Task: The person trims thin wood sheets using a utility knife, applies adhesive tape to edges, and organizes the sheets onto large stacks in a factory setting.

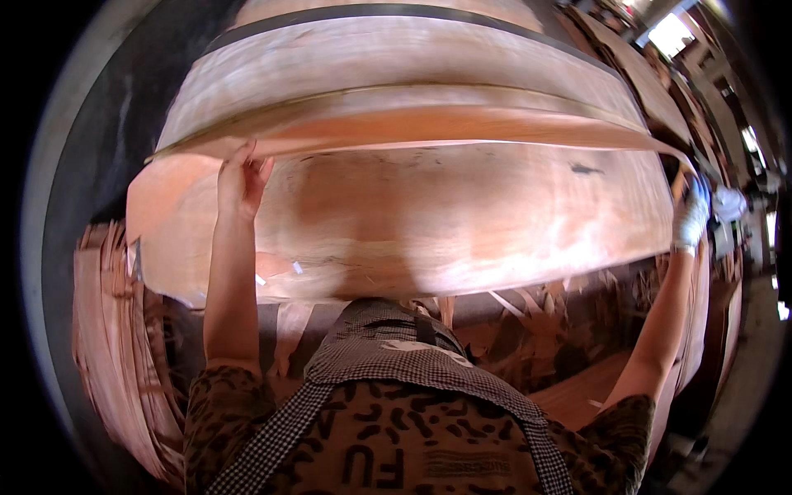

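A thin wood veneer sheet (445, 125) is raised in a long bowed fold across the stack, its orange underside showing. At the left part of its near edge, my bare left hand (246, 177) has its fingers closed on the sheet. My right hand (691, 214), in a white and blue glove, grips the far right end of that sheet, slightly blurred. Beneath lies another broad pale veneer sheet (478, 219) with a dark mark near its right side and small white scraps near my left forearm. Fingertips of both hands are partly hidden by the sheet.
A bundle of veneer strips (111, 330) stands at the left. Torn veneer scraps (528, 322) lie below the near edge. More stacked sheets (631, 78) line the right side. A dark band (396, 11) crosses beyond the stack.
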A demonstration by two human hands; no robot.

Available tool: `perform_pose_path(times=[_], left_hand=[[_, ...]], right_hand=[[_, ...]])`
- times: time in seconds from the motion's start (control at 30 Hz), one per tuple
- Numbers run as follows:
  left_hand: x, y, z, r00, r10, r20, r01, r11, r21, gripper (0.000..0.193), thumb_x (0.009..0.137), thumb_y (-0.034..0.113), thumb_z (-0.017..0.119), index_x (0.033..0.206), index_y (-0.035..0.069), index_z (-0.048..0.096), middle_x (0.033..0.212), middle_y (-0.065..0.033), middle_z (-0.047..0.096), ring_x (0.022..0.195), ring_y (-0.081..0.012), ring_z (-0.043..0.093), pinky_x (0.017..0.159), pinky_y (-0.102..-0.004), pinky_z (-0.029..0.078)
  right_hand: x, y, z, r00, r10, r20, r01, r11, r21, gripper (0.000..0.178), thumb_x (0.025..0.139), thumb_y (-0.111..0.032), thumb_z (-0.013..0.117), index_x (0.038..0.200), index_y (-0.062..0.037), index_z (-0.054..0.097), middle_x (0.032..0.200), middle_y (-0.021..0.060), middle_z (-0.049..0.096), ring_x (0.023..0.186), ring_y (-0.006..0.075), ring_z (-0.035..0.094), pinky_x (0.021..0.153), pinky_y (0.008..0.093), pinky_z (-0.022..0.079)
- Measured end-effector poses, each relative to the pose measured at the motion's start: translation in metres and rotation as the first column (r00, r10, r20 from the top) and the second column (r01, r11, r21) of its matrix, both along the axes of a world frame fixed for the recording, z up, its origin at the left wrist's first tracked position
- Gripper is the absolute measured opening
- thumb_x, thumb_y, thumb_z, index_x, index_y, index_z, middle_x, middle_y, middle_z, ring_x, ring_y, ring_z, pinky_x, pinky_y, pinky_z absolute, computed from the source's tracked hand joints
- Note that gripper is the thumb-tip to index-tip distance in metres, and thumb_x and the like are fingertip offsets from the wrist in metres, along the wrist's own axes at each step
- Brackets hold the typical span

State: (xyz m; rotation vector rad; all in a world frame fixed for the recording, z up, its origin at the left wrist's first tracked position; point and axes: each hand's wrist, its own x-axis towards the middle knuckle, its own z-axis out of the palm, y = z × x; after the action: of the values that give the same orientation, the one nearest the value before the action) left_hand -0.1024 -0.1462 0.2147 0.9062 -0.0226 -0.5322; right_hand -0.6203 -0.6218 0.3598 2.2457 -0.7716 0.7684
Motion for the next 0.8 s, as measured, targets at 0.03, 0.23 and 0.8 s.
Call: perform_pose_path(times=[0.03,0.23,0.8], left_hand=[[-0.008,-0.005,0.015,0.995,0.069,0.068,-0.07,0.998,0.002,0.011,0.08,0.011,0.057,0.09,0.009,0.053,0.076,0.0023,0.055,0.068,-0.009,0.053,0.064,-0.0224,0.048],[-0.062,0.011,-0.07,0.986,0.167,-0.023,-0.167,0.986,0.006,0.018,0.078,0.011,0.059,0.095,0.009,0.054,0.079,0.0018,0.056,0.071,-0.0088,0.054,0.064,-0.0203,0.045],[-0.157,0.008,-0.165,0.849,0.324,-0.417,0.117,0.655,0.747,0.046,0.077,0.041,0.059,0.103,0.006,0.047,0.095,-0.0095,0.049,0.085,-0.0214,0.055,0.069,-0.04,0.052]], right_hand=[[-0.005,-0.002,-0.007,0.999,-0.047,-0.013,0.047,0.998,-0.037,0.031,0.078,-0.004,0.047,0.109,-0.0045,0.052,0.114,0.0163,0.05,0.108,0.0315,0.045,0.092,0.0383,0.036],[-0.012,-0.016,-0.118,0.996,0.002,-0.086,0.023,0.959,0.284,0.014,0.075,0.002,0.051,0.089,-0.0005,0.051,0.119,0.0163,0.045,0.106,0.0322,0.046,0.087,0.0384,0.041],[-0.033,-0.097,-0.254,0.657,0.034,-0.753,0.535,0.683,0.498,0.019,0.076,-0.007,0.046,0.086,-0.0144,0.061,0.099,0.0071,0.06,0.122,0.0206,0.034,0.1,0.0531,0.016]])
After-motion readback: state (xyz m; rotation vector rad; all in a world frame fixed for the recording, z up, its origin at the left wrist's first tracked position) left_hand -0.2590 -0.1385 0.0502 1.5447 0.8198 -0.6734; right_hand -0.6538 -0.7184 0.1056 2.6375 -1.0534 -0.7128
